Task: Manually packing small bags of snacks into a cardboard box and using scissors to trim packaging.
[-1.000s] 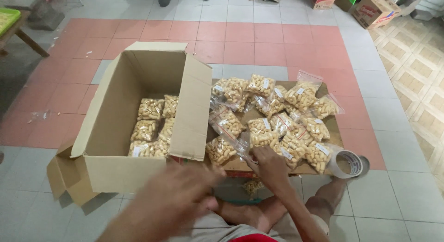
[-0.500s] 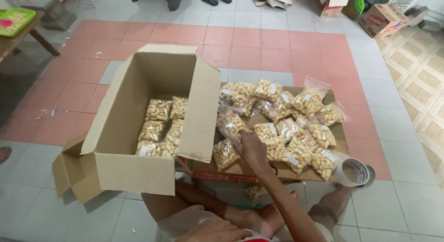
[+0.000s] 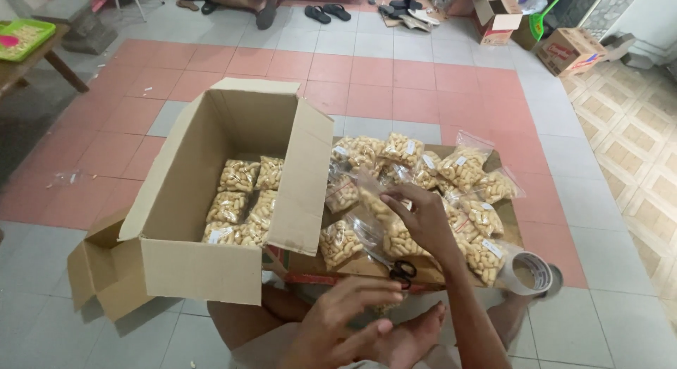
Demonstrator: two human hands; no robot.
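Gripping clear plastic snack bag [image 3: 377, 200] w/ right hand [image 3: 423, 217], left hand [image 3: 345, 327] open, empty, near black scissors [image 3: 402, 272], brown cardboard box [image 3: 211, 200] to left of both.

Left hand [image 3: 338, 327] blurs low in the shot, its wrist cut off by the bottom edge. The right hand [image 3: 423, 217] covers part of a clear snack bag [image 3: 384, 214]. The cardboard box [image 3: 204, 270] wall hides its lower packets; the scissors [image 3: 402, 272] blades are out of sight.
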